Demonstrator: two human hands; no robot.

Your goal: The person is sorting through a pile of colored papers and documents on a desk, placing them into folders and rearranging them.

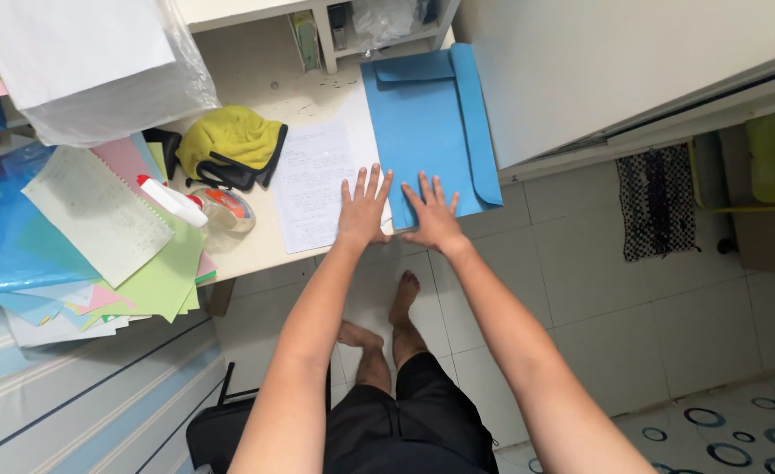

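At the front edge of the desk: both hands flat on a blue envelope and a written sheet.

The left hand (363, 207) lies palm down, fingers spread wide, holding nothing, on the lower right corner of the handwritten sheet (313, 180), touching the envelope's left edge. The right hand (432, 216) lies flat with fingers spread on the lower part of the blue envelope (427, 123), just beside the left hand. The envelope runs from the front edge toward the rear of the cream desk (256, 66), flap along its right side. Left of the sheet: a yellow cloth (229, 140), a tape roll (228, 209), a white glue bottle (170, 200), and coloured papers (98, 228) at the left end. The floor is pale tiles (651, 307).
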